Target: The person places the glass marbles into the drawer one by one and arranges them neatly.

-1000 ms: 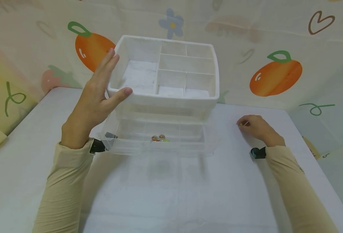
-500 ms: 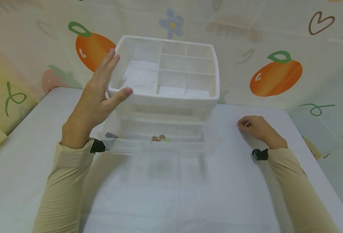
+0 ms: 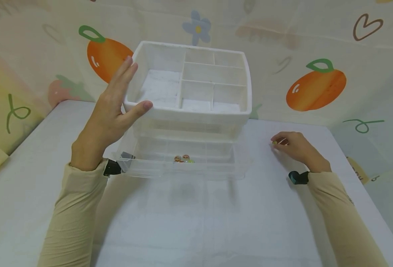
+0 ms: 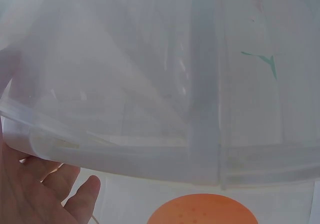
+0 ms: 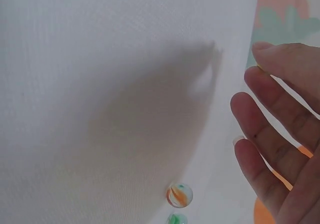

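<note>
In the head view my left hand (image 3: 106,109) rests on the left front corner of a white plastic storage box (image 3: 169,113), fingers straight along its side and thumb on the front rim. The box's upper tray is split into compartments. Below it a clear drawer (image 3: 219,168) is pulled out, with several small glass marbles (image 3: 178,158) in its middle section. Off to the right, over the white tabletop, my right hand (image 3: 296,146) pinches a yellow-green marble (image 3: 274,142) between thumb and index finger. That marble is mostly hidden in the right wrist view.
On the white cloth near the right hand lie a marble with an orange swirl (image 5: 179,195) and one with green (image 5: 177,219). A printed fabric backdrop (image 3: 266,44) hangs behind the table. Each wrist wears a small black camera (image 3: 298,177).
The right hand has shifted very slightly, with the marble turning a little at its fingertips. The left hand, box and drawer stay where they were.
</note>
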A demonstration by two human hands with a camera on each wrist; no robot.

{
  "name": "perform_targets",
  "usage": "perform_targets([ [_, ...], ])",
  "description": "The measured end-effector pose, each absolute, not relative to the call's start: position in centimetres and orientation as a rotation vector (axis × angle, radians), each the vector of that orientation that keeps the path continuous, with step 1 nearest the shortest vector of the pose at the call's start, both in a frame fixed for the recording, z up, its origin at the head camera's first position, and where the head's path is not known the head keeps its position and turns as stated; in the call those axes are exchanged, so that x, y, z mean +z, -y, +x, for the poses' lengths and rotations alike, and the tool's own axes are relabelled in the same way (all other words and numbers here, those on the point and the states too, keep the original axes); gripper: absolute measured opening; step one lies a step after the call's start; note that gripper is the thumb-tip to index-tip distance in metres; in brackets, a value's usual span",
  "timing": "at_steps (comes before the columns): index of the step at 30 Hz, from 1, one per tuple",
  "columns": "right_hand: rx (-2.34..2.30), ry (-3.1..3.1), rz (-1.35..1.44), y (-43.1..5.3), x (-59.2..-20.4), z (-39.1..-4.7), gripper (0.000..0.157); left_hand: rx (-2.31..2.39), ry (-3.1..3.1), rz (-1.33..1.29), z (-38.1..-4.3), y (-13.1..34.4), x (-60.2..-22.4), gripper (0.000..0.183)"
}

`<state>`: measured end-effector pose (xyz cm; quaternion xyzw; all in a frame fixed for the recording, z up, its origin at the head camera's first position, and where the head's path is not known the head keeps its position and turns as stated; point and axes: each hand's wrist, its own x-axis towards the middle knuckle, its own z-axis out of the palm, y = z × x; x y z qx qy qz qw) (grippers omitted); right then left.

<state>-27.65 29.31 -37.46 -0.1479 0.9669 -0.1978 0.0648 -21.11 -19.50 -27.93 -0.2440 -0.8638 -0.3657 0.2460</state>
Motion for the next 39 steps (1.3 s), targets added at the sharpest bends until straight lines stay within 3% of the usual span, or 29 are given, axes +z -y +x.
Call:
perform_targets([
  [39, -0.651, -2.991, -0.677, -26.3, -34.5, -25.7, 0.023, -0.982, 2.345, -0.672, -21.2, 19.6, -28.0, 0.080],
])
